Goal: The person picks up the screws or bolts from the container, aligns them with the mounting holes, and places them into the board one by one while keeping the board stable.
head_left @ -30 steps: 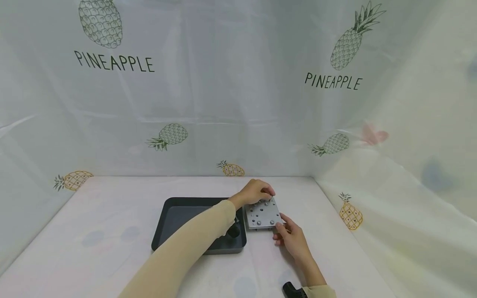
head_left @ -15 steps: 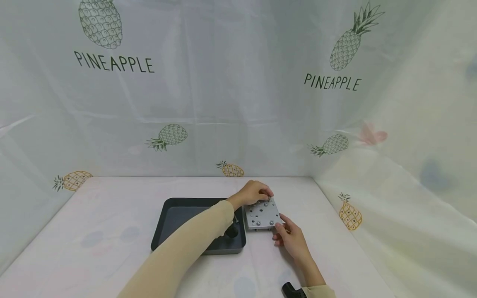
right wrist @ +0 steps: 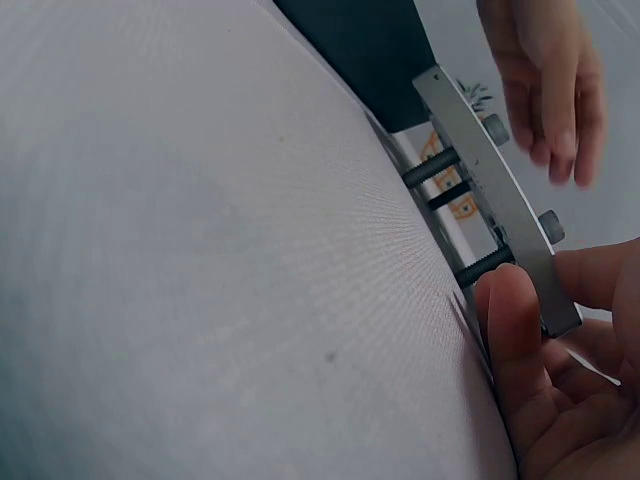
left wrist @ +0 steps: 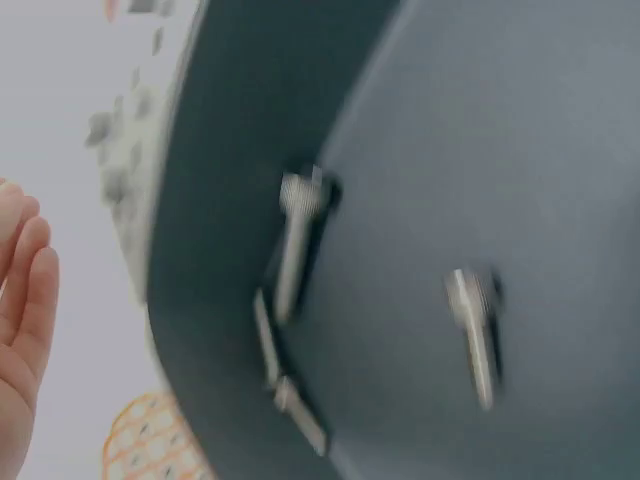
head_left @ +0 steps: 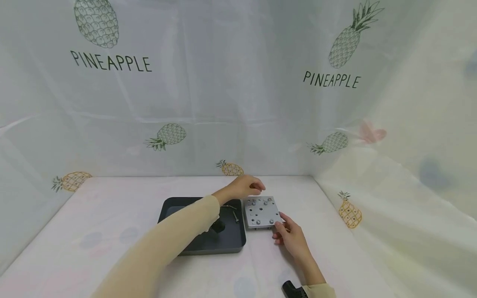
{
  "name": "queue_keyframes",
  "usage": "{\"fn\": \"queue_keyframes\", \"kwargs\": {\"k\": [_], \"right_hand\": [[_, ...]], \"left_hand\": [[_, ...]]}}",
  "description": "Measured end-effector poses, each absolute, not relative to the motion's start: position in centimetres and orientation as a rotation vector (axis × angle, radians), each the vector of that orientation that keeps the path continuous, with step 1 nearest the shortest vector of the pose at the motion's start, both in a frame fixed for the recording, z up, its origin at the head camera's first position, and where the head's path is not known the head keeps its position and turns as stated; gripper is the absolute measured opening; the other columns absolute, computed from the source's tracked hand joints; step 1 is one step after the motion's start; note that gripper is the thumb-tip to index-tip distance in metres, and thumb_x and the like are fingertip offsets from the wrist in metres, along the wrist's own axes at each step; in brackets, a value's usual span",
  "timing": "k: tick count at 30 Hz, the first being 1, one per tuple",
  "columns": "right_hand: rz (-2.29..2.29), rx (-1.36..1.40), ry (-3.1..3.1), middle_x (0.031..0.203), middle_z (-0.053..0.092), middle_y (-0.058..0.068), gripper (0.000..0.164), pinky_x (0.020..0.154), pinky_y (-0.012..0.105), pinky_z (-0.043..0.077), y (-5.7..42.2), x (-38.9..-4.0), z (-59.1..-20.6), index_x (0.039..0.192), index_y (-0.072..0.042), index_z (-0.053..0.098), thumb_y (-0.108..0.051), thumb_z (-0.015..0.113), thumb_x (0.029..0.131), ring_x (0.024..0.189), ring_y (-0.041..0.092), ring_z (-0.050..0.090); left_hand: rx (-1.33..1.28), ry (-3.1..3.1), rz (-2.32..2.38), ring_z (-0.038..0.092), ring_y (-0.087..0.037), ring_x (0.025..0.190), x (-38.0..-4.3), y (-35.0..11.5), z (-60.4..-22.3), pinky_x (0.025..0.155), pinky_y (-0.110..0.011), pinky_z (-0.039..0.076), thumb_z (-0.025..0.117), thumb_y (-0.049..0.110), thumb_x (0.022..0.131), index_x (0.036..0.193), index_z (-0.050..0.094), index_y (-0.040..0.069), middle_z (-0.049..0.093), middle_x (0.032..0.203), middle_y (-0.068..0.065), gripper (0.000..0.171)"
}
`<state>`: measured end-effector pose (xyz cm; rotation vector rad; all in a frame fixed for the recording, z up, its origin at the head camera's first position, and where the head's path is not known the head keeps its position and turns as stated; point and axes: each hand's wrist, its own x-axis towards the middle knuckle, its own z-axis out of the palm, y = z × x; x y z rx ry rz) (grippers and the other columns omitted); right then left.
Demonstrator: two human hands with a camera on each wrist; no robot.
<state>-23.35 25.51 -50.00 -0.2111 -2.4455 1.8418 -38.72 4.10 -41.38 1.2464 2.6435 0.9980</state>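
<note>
– Just right of the dark tray (head_left: 223, 239), clutching what?
– Pinching the metal plate (head_left: 263, 213), threaded shanks (right wrist: 432, 168) underneath, by its near right corner with the right hand (head_left: 292, 239).
– And with the left hand (head_left: 244, 187)?
– Hovering, relaxed and empty, near the plate's far left corner! Note loose bolts (left wrist: 295, 235) lying inside the tray.

On the bench (head_left: 112, 219), the plate (head_left: 265, 215) sits just beside the tray (head_left: 228, 241), at its three o'clock. Loose bolts (left wrist: 293, 250) lie inside the tray toward two o'clock. The right hand (head_left: 292, 237) meets the plate's five-o'clock corner; the left hand (head_left: 246, 186) hangs near its eleven-o'clock edge.
</note>
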Motion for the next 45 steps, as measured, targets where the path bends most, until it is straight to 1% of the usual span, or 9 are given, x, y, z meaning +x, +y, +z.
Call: {"fn": "queue_keyframes", "kwargs": {"k": [3,6,10,15,22,26,34,39,45], "right_hand": [[1.829,-0.210,-2.448,0.109,0.066,0.016,0.054,0.067,0.027,0.061,25.7,-23.3,-49.8,0.159,-0.006,0.046,-0.016,0.062,0.109,0.081,0.020,0.069],[1.831,-0.211,-2.445,0.108,0.066,0.016,0.054,0.067,0.027,0.061,25.8,-23.2,-49.7,0.159,-0.006,0.046,-0.016,0.061,0.109,0.082,0.020,0.069],[1.828,-0.204,-2.448,0.107,0.065,0.016,0.054,0.067,0.027,0.061,25.7,-23.1,-49.7,0.159,-0.006,0.046,-0.016,0.061,0.109,0.080,0.019,0.069],[1.818,-0.192,-2.457,0.107,0.066,0.016,0.054,0.067,0.027,0.061,25.6,-23.2,-49.9,0.159,-0.005,0.045,-0.017,0.061,0.109,0.080,0.018,0.069],[1.820,-0.185,-2.453,0.108,0.066,0.017,0.054,0.066,0.027,0.060,25.6,-23.1,-49.7,0.159,-0.005,0.045,-0.017,0.061,0.109,0.080,0.019,0.069],[1.854,-0.183,-2.434,0.110,0.066,0.018,0.055,0.065,0.027,0.060,25.5,-23.0,-49.7,0.159,-0.004,0.045,-0.017,0.062,0.109,0.081,0.020,0.069],[1.838,-0.181,-2.440,0.106,0.066,0.015,0.054,0.066,0.027,0.060,25.5,-23.3,-49.8,0.160,-0.006,0.046,-0.017,0.061,0.109,0.079,0.018,0.068],[1.828,-0.191,-2.444,0.105,0.065,0.016,0.053,0.066,0.026,0.060,25.5,-23.3,-49.8,0.159,-0.006,0.046,-0.017,0.060,0.109,0.079,0.019,0.068],[1.850,-0.206,-2.450,0.106,0.065,0.015,0.053,0.067,0.026,0.060,25.4,-23.2,-50.0,0.160,-0.009,0.045,-0.017,0.061,0.109,0.079,0.019,0.068]], "left_hand": [[1.259,2.646,0.940,0.070,-0.011,0.107,-38.5,1.9,-40.2,0.095,-0.028,0.056,0.071,0.016,0.104,0.124,0.076,0.015,0.076,0.113,0.004,0.020],[1.294,2.649,0.844,0.070,-0.010,0.105,-38.0,-0.3,-39.3,0.094,-0.028,0.056,0.072,0.015,0.103,0.124,0.076,0.014,0.076,0.112,0.003,0.022],[1.329,2.609,0.727,0.071,-0.011,0.103,-37.1,-3.4,-38.6,0.094,-0.032,0.057,0.075,0.013,0.100,0.124,0.077,0.012,0.078,0.112,-0.002,0.024],[1.310,2.555,0.674,0.072,-0.012,0.104,-36.3,-7.5,-39.1,0.093,-0.032,0.058,0.078,0.010,0.098,0.125,0.075,0.007,0.078,0.116,-0.009,0.028],[1.314,2.539,0.633,0.073,-0.014,0.100,-35.6,-11.4,-40.7,0.089,-0.032,0.059,0.079,0.007,0.095,0.123,0.075,0.005,0.078,0.112,-0.010,0.028],[1.304,2.504,0.614,0.074,-0.016,0.099,-35.2,-12.6,-41.6,0.087,-0.030,0.059,0.081,0.006,0.094,0.121,0.075,0.004,0.078,0.112,-0.009,0.028],[1.250,2.518,0.554,0.071,-0.009,0.094,-34.6,-13.4,-42.7,0.083,-0.028,0.058,0.084,0.005,0.090,0.112,0.079,0.010,0.077,0.104,0.002,0.023],[1.276,2.535,0.542,0.070,-0.007,0.090,-34.6,-13.3,-43.1,0.080,-0.027,0.058,0.084,0.005,0.090,0.109,0.079,0.011,0.076,0.100,0.004,0.021],[1.313,2.537,0.534,0.067,-0.003,0.083,-34.5,-12.9,-43.1,0.076,-0.025,0.057,0.085,0.002,0.087,0.100,0.079,0.011,0.075,0.093,0.004,0.016]]}}
